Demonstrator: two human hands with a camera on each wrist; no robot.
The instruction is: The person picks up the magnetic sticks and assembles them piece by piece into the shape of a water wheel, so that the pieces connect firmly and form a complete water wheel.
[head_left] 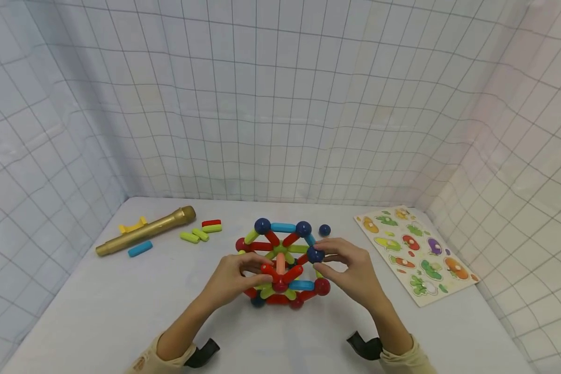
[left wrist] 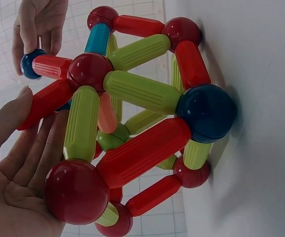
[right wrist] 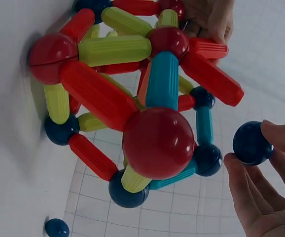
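A structure of coloured rods and balls [left wrist: 142, 91] stands on the white table. My left hand [head_left: 229, 280] is at its near left side, thumb and fingers pinching a red rod [left wrist: 46, 103] that juts from a red ball [left wrist: 89, 72]. A second red rod [right wrist: 212, 79] slants from the same ball with its outer end free. My right hand [head_left: 352, 265] holds a dark blue ball [right wrist: 252, 143] between thumb and fingertips, apart from the structure in the right wrist view. Blue rods [right wrist: 163, 81] and more blue balls [right wrist: 208, 159] form the structure's far side.
A loose blue ball [head_left: 324, 229] lies behind the structure. Left of it are several green rods [head_left: 189, 237], a red rod [head_left: 211, 223], a blue rod [head_left: 140, 249], a gold microphone [head_left: 147, 232] and a yellow piece [head_left: 133, 226]. A vegetable picture board [head_left: 416, 254] lies at right.
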